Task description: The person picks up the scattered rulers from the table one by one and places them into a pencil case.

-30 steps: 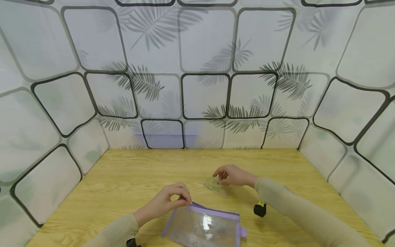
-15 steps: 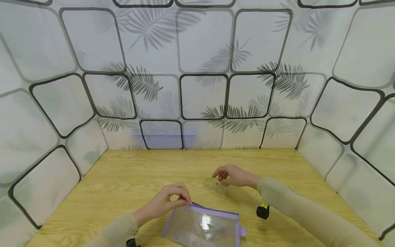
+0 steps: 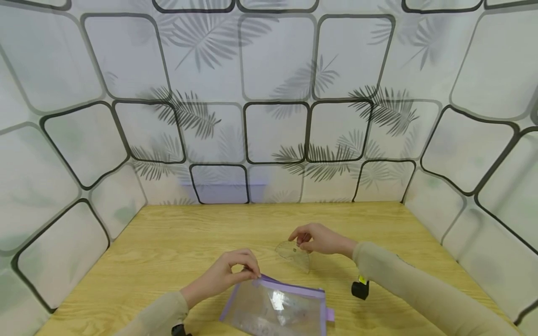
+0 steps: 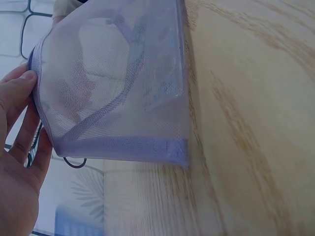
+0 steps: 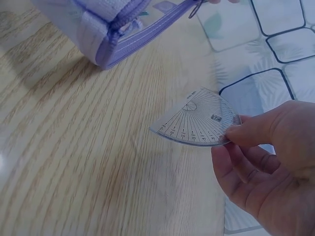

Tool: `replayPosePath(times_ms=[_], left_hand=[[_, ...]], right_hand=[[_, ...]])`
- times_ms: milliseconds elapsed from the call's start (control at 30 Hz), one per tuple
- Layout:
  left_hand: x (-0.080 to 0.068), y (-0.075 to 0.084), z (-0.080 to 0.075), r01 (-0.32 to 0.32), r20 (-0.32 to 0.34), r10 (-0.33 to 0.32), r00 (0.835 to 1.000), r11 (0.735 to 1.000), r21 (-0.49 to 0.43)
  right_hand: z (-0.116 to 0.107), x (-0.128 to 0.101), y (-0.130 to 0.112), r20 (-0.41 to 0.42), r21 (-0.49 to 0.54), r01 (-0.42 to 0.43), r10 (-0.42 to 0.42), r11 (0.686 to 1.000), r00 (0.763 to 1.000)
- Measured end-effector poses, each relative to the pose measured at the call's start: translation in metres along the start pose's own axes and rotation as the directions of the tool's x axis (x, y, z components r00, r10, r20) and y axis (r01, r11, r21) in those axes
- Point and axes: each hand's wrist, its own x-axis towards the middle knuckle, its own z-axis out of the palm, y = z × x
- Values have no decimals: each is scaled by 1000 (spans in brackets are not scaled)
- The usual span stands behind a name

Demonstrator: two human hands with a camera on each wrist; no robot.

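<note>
Wood bench (image 3: 176,233), leaf-print walls. L hand (image 3: 224,275) pinches pouch (image 3: 277,308) top corner at near edge; R hand (image 3: 319,239) grips protractor (image 3: 294,254) just above pouch, w/ protractor not yet inside.

Protractor (image 3: 294,252) behind pouch (image 3: 277,310), both above table (image 3: 168,238).

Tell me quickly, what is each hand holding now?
Left hand: pinches the top edge of the purple mesh zip pouch.
Right hand: pinches a clear protractor.
</note>
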Motion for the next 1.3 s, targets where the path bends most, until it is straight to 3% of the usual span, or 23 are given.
replayPosePath(times_ms=[267, 533, 833, 1300], left_hand=[[1, 3, 0, 47, -7, -47, 999, 999, -10], [2, 5, 0, -6, 0, 6, 1000, 1000, 15], [1, 7, 0, -19, -3, 19, 1000, 1000, 3], [4, 5, -1, -51, -1, 51, 999, 999, 18]], right_hand=[[-2, -1, -2, -15, 4, 16, -15, 1000, 1000], [0, -2, -3, -49, 14, -7, 7, 1000, 999], [3, -4, -6, -85, 42, 8, -5, 999, 996], [4, -11, -12, -47, 119, -7, 13, 993, 999]])
